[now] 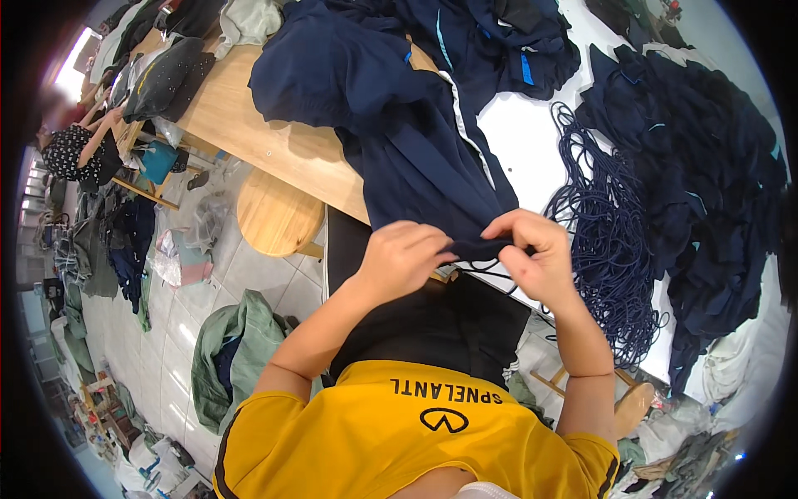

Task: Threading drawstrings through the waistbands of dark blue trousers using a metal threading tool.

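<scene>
A pair of navy trousers (407,166) with white piping lies over the table edge, its gathered waistband toward me. My left hand (403,259) pinches that band at its left part, fingers closed. My right hand (536,254) grips the same band a short way to the right, thumb and forefinger pressed together. A thin dark cord (490,268) loops below the band between my hands; where its ends go is hidden. To the right of my right hand, a big tangle of navy cords (594,216) spills over the white tabletop.
Dark navy garments (690,191) are heaped at the right, with more (499,50) at the far side. A round wooden stool (278,212) stands by the wooden table (249,108). Green cloth (241,358) lies on the tiled floor. Another person (75,150) works at far left.
</scene>
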`<action>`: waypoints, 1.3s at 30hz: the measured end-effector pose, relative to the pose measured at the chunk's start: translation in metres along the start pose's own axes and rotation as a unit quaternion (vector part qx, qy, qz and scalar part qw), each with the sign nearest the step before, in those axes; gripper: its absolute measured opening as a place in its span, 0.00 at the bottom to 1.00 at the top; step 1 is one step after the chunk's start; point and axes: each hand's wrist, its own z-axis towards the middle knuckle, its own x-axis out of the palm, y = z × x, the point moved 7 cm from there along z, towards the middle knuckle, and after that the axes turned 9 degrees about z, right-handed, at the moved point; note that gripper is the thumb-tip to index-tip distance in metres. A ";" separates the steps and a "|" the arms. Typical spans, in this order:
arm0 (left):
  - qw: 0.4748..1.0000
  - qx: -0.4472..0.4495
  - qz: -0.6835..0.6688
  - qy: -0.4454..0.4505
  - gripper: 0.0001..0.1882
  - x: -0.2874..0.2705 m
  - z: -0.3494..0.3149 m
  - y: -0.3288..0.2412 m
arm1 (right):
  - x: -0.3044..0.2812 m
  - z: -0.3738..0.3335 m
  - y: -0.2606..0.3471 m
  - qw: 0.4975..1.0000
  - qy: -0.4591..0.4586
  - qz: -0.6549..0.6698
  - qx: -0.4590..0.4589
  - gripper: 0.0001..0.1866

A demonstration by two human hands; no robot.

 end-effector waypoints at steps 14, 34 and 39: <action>0.996 0.031 0.086 0.014 0.12 -0.057 0.021 0.027 | -0.015 0.007 -0.008 0.989 0.070 0.006 0.129 0.13; 0.993 -0.026 -0.060 -0.103 0.22 0.012 0.065 0.035 | -0.062 -0.003 0.044 0.979 -0.132 -0.153 0.028 0.05; 0.863 -0.105 -0.336 0.363 0.15 0.048 0.037 0.019 | -0.078 -0.021 0.033 0.982 -0.077 -0.170 0.041 0.13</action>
